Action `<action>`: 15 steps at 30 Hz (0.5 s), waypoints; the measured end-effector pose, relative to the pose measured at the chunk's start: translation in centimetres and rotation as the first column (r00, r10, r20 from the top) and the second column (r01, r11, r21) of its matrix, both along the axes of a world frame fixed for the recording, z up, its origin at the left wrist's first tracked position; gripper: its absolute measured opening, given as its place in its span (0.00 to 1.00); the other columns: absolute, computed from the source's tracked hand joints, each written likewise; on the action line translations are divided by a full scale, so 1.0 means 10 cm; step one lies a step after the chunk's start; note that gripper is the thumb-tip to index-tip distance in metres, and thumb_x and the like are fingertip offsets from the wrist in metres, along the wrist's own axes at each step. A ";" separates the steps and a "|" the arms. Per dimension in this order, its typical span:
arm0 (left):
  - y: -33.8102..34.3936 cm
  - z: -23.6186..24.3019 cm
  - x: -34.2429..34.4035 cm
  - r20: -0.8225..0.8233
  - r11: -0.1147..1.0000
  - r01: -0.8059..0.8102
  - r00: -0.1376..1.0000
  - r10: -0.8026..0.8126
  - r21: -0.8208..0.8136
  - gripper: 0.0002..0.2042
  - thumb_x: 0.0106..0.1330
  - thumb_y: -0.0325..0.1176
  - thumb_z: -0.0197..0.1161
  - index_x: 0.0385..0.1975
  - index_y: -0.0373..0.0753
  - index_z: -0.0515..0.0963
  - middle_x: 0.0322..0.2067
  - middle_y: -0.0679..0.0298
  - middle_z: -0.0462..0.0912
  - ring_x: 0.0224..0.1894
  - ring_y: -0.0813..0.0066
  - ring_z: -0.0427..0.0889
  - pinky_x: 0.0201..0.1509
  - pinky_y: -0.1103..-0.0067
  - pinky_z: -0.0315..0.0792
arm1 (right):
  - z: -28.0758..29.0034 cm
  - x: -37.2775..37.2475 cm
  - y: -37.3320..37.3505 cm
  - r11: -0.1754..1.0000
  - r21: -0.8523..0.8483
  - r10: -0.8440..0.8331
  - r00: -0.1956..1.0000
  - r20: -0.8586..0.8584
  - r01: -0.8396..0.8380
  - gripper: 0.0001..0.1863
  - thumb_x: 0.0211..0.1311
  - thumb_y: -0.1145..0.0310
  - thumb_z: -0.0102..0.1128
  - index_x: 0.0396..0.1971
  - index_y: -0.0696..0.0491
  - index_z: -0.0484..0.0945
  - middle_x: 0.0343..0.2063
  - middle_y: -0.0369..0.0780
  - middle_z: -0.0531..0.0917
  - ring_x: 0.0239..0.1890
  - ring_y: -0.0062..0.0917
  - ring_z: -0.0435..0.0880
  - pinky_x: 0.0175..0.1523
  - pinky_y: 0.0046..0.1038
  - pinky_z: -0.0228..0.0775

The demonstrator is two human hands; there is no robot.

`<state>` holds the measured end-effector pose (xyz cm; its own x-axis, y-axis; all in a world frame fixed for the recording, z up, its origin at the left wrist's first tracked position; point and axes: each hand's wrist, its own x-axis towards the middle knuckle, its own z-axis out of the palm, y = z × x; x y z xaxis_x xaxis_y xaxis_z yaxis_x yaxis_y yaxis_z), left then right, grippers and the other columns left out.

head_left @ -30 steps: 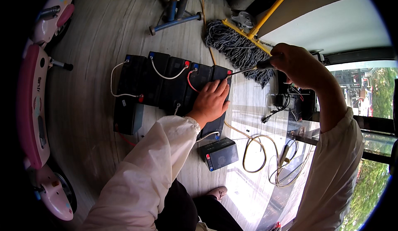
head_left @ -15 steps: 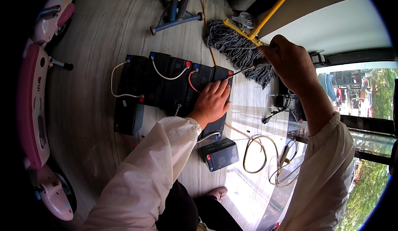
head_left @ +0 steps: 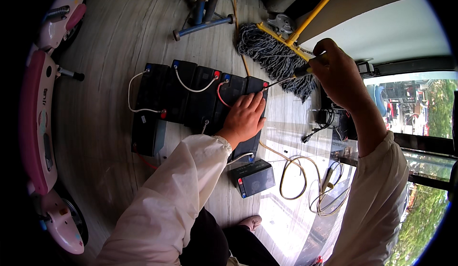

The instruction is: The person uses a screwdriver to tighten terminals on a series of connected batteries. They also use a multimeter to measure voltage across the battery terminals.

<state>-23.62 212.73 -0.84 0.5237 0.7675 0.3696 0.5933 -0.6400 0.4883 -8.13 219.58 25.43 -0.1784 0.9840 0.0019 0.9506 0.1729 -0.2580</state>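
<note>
Several black block batteries (head_left: 179,96) stand side by side on the floor, with red and blue terminals. White wires (head_left: 194,90) and a short red wire (head_left: 220,94) link some of them. My left hand (head_left: 242,121) lies flat across the right-hand batteries, fingers stretched out, fingertips close to a red terminal (head_left: 265,83). My right hand (head_left: 338,77) is closed round the handle of a screwdriver (head_left: 301,70). Its shaft slants down to the left, the tip at or beside that terminal; exact contact is too small to tell.
A separate black battery (head_left: 253,179) lies nearer me. Beyond the batteries are a grey mop (head_left: 274,51) with a yellow frame and a blue metal stand (head_left: 202,27). A coiled cable (head_left: 282,189) lies to the right. At far left is a pink ride-on scooter (head_left: 36,123).
My right hand has shifted slightly back along the screwdriver and turned, so more of the handle shows. The left hand and the batteries stay in place.
</note>
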 end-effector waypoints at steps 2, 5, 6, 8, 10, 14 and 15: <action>0.00 0.01 0.02 0.000 1.000 0.002 1.000 -0.002 0.004 0.27 0.64 0.44 0.65 0.59 0.33 0.74 0.65 0.53 0.72 0.66 0.56 0.69 0.71 0.63 0.63 | 0.08 -0.08 0.00 0.986 -0.089 -0.122 0.979 0.165 0.138 0.17 0.69 0.64 0.60 0.48 0.62 0.71 0.38 0.54 0.86 0.39 0.46 0.89 0.48 0.41 0.82; 0.00 0.00 -0.01 -0.005 1.000 -0.003 1.000 0.003 0.012 0.27 0.64 0.44 0.65 0.59 0.33 0.74 0.65 0.53 0.72 0.66 0.56 0.69 0.71 0.63 0.63 | 0.09 -0.12 -0.04 0.978 -0.083 -0.184 0.979 0.084 0.191 0.16 0.69 0.65 0.59 0.48 0.60 0.72 0.37 0.53 0.87 0.38 0.45 0.89 0.48 0.41 0.82; 0.00 0.00 -0.01 -0.004 1.000 -0.003 1.000 0.003 0.015 0.27 0.64 0.44 0.65 0.59 0.33 0.74 0.65 0.53 0.72 0.66 0.56 0.69 0.71 0.63 0.63 | 0.08 -0.10 -0.06 0.981 -0.060 -0.186 0.982 0.004 0.186 0.16 0.69 0.64 0.59 0.47 0.60 0.72 0.36 0.53 0.87 0.37 0.45 0.89 0.47 0.42 0.82; -0.01 0.00 -0.02 0.001 1.000 -0.001 1.000 0.001 0.005 0.27 0.64 0.44 0.65 0.59 0.32 0.74 0.65 0.53 0.72 0.66 0.56 0.69 0.71 0.63 0.63 | -0.03 0.03 -0.04 0.998 0.012 -0.062 0.998 0.023 0.062 0.16 0.69 0.64 0.58 0.48 0.59 0.72 0.35 0.52 0.87 0.37 0.45 0.89 0.47 0.43 0.82; 0.00 0.01 -0.01 0.006 1.000 0.003 1.000 -0.003 0.000 0.27 0.64 0.43 0.65 0.59 0.32 0.74 0.65 0.52 0.72 0.65 0.56 0.69 0.71 0.62 0.63 | 0.01 0.00 -0.03 0.998 -0.010 -0.065 0.990 0.127 0.067 0.16 0.69 0.63 0.58 0.48 0.59 0.72 0.35 0.51 0.87 0.37 0.45 0.89 0.47 0.43 0.82; 0.01 0.00 0.01 0.007 1.000 0.006 1.000 -0.006 0.007 0.27 0.64 0.43 0.65 0.59 0.32 0.74 0.65 0.52 0.71 0.65 0.56 0.69 0.70 0.62 0.63 | 0.05 -0.02 -0.08 0.987 -0.019 -0.150 0.968 0.200 0.157 0.16 0.70 0.62 0.57 0.49 0.57 0.72 0.34 0.50 0.87 0.37 0.45 0.90 0.47 0.42 0.82; 0.00 0.00 0.01 0.009 1.000 0.007 1.000 -0.007 0.011 0.27 0.64 0.43 0.65 0.59 0.32 0.74 0.65 0.52 0.71 0.65 0.56 0.69 0.70 0.62 0.63 | 0.02 0.03 -0.10 0.991 0.025 -0.134 0.980 0.146 0.132 0.17 0.70 0.61 0.57 0.50 0.57 0.72 0.34 0.50 0.87 0.37 0.45 0.90 0.46 0.42 0.82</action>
<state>-23.47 212.78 -0.87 0.5253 0.7599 0.3829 0.5845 -0.6493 0.4866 -7.88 218.61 25.59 -0.0455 0.9990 0.0002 0.9927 0.0452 -0.1118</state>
